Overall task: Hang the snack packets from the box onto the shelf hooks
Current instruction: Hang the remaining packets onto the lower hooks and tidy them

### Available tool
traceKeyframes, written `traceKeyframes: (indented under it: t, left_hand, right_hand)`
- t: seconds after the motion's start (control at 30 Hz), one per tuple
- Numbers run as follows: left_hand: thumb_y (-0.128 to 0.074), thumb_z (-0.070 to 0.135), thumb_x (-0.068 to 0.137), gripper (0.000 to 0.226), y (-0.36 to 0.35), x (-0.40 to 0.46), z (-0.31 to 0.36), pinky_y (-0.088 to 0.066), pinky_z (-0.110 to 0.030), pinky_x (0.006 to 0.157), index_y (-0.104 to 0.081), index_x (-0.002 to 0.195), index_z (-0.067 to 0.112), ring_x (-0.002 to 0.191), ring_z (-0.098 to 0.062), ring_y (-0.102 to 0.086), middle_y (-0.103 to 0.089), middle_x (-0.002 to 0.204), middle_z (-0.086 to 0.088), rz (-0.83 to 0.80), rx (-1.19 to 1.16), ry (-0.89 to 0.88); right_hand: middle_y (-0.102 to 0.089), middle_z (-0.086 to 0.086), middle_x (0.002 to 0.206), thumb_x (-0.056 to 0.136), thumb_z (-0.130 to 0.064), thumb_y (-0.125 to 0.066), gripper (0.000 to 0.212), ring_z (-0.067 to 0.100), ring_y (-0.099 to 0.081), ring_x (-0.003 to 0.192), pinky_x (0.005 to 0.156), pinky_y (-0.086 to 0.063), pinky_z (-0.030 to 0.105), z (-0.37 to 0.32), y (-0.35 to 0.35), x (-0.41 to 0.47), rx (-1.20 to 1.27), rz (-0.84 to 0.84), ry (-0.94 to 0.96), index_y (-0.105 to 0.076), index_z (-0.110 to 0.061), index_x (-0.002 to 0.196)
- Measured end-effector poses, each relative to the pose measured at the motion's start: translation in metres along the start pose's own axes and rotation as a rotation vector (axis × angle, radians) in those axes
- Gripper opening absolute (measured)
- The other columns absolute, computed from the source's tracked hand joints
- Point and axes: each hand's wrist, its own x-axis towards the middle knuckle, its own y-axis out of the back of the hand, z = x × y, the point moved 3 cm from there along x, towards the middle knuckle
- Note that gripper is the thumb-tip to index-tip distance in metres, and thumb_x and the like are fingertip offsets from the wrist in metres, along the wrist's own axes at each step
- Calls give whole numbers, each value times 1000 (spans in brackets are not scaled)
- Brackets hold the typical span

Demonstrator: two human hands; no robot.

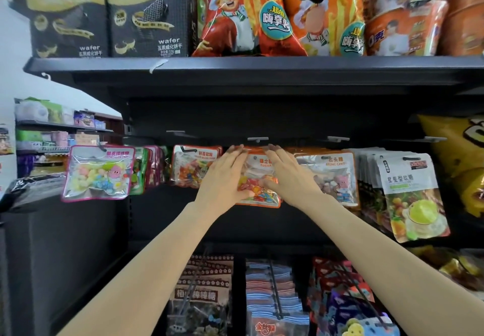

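Note:
An orange-edged clear snack packet [258, 182] full of colourful sweets hangs at the middle hook [258, 139] of the dark shelf. My left hand [225, 175] lies on its left side with fingers stretched up to the packet's top edge and the thumb under its lower part. My right hand [286, 175] lies flat on the right side, fingers straight and reaching the top near the hook. The packet's hang hole is hidden by my fingers. No box is in view.
Neighbouring hooks carry a pink-edged packet [98, 173], an orange packet [193, 165], a stone-candy packet [332, 175] and white pouches [411, 194]. The shelf board [235, 67] above holds wafer boxes and crisp bags. Lower hooks hold more packets [272, 288].

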Motion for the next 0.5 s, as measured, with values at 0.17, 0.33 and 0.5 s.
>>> traceKeyframes:
  t: [0.17,0.33,0.5]
  left_hand:
    - [-67,45,80,93,-13,9,-9,-14,-33,116,-13,150,18,145,-10,-2,-10,158,4,-9,-9,-5]
    - [-56,20,91,53,-3,17,-19,-24,-26,110,-39,141,18,137,-12,-31,-40,145,3,92,-512,139]
    - [-35,16,100,41,8,49,-34,-45,-16,70,-42,140,21,91,-7,-57,-47,137,-10,6,-624,312]
  right_hand:
    - [-21,2,155,90,-34,-61,75,19,-23,141,110,-28,33,3,-8,11,18,-31,-12,-19,-16,149]
    - [-32,5,148,87,-32,-63,68,21,-33,134,104,-34,31,6,0,23,161,-65,-78,-31,-15,145]
    - [-50,8,136,90,-44,-57,59,21,-50,120,91,-41,29,6,12,43,136,-124,-119,-44,-10,136]
